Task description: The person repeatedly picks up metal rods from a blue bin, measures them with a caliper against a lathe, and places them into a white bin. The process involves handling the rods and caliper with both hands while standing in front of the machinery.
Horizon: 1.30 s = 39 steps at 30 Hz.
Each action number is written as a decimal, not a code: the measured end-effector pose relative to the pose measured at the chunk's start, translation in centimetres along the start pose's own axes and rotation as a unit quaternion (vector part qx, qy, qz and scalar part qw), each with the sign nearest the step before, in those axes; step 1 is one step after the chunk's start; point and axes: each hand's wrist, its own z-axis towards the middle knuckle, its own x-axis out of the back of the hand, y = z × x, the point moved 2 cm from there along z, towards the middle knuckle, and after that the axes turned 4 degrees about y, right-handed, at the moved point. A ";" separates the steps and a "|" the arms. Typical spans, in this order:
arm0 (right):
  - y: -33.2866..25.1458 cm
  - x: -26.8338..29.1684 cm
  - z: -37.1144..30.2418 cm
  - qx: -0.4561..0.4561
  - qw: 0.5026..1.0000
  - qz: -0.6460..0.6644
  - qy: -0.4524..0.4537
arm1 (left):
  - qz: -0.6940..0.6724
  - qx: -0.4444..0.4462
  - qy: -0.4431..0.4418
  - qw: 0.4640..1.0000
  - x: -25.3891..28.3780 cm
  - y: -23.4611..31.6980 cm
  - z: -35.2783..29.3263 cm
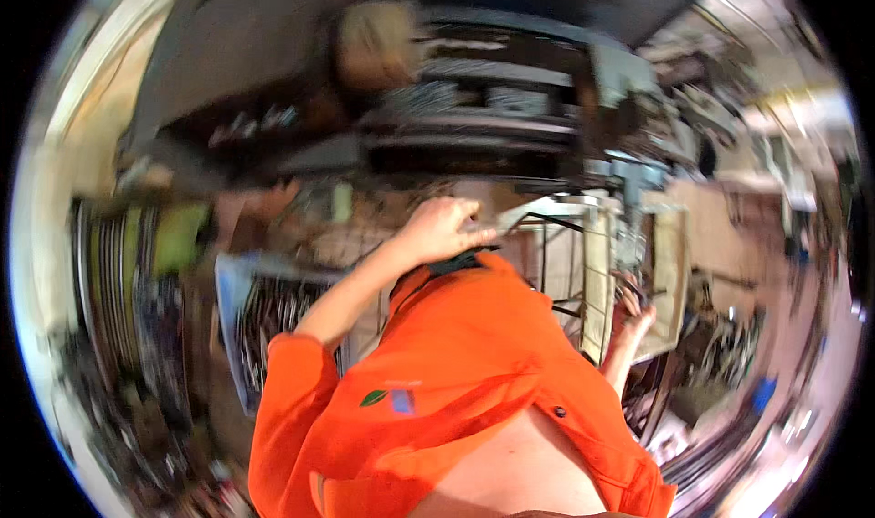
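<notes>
My left hand (442,229) is in front of my waist, just above the dark waistband of my clothes. Its fingers are loosely bent and apart, and no object shows between them. Off to the right, my right hand (629,325) reaches into a shallow cream-coloured tray (673,285). Its fingers are curled against a small dark thing (629,286) that blur keeps me from naming. I wear an orange shirt (474,336).
A large dark machine (474,98) with shelf-like slots stands ahead. To my left is a pale blue crate (230,308) of thin dark pieces. A thin-legged metal frame (547,235) stands beside the tray. Cluttered metal parts (729,345) lie at the right.
</notes>
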 end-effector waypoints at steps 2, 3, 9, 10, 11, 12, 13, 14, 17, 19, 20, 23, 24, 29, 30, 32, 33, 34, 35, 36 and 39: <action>-0.4 3.0 1.6 -0.044 0.997 0.021 -0.061 | 0.009 0.150 0.012 0.989 2.4 -3.3 -3.8; -0.2 3.3 1.9 -0.081 0.993 0.049 -0.068 | 0.021 0.239 0.005 0.971 4.1 -4.9 -6.0; 8.2 -1.9 -0.9 -0.269 0.952 0.029 -0.140 | -0.141 0.367 0.552 0.736 4.5 -17.0 -24.6; 10.2 -3.3 -2.2 -0.300 0.938 0.024 -0.172 | -0.098 0.391 0.535 0.743 3.7 -18.1 -26.2; 11.6 -4.5 -2.8 -0.325 0.926 0.012 -0.189 | -0.054 0.414 0.515 0.749 3.1 -18.9 -27.5; 12.4 -5.4 -2.7 -0.341 0.919 -0.004 -0.198 | -0.080 0.384 0.510 0.766 2.0 -19.9 -28.1; 13.1 -6.2 -2.5 -0.358 0.911 -0.022 -0.203 | -0.105 0.352 0.504 0.782 0.8 -21.1 -28.7; 13.6 -7.0 -2.1 -0.368 0.906 -0.040 -0.207 | -0.047 0.420 0.419 0.804 0.6 -22.1 -28.9; 14.4 -8.8 -0.8 -0.384 0.896 -0.080 -0.208 | 0.014 0.460 0.335 0.822 0.0 -23.7 -29.3; 14.8 -9.5 -0.5 -0.387 0.892 -0.099 -0.211 | 0.079 0.515 0.306 0.797 0.5 -24.1 -29.2; 14.9 -9.6 -0.5 -0.388 0.890 -0.109 -0.212 | 0.111 0.543 0.289 0.781 0.6 -24.1 -29.3; 15.3 -10.3 -0.4 -0.390 0.887 -0.131 -0.211 | 0.237 0.564 0.182 0.770 -0.3 -26.6 -28.9; 15.4 -10.5 -0.4 -0.391 0.885 -0.137 -0.212 | 0.258 0.554 0.133 0.780 -0.7 -27.2 -29.0; 16.1 -10.4 -0.5 -0.391 0.885 -0.151 -0.203 | 0.283 0.536 0.100 0.789 -1.5 -29.5 -28.5; 16.2 -10.3 -0.3 -0.390 0.887 -0.152 -0.194 | 0.274 0.542 0.097 0.789 -1.6 -30.1 -28.6; 16.4 -10.0 -0.1 -0.388 0.891 -0.157 -0.177 | 0.300 0.508 0.142 0.795 -1.8 -30.3 -28.8; 16.5 -9.8 -0.1 -0.391 0.892 -0.152 -0.168 | 0.303 0.515 0.101 0.795 -1.8 -30.3 -28.8; 16.6 -9.7 -0.1 -0.393 0.893 -0.148 -0.160 | 0.306 0.523 0.060 0.793 -1.8 -30.1 -28.7; 16.8 -9.7 -0.1 -0.396 0.894 -0.142 -0.153 | 0.309 0.529 0.019 0.790 -1.4 -29.6 -28.4; 17.0 -9.8 -0.2 -0.396 0.892 -0.148 -0.162 | 0.338 0.503 0.012 0.796 -1.1 -28.8 -28.1; 17.2 -10.3 -0.8 -0.397 0.882 -0.166 -0.190 | 0.369 0.492 0.101 0.782 -0.7 -27.5 -28.4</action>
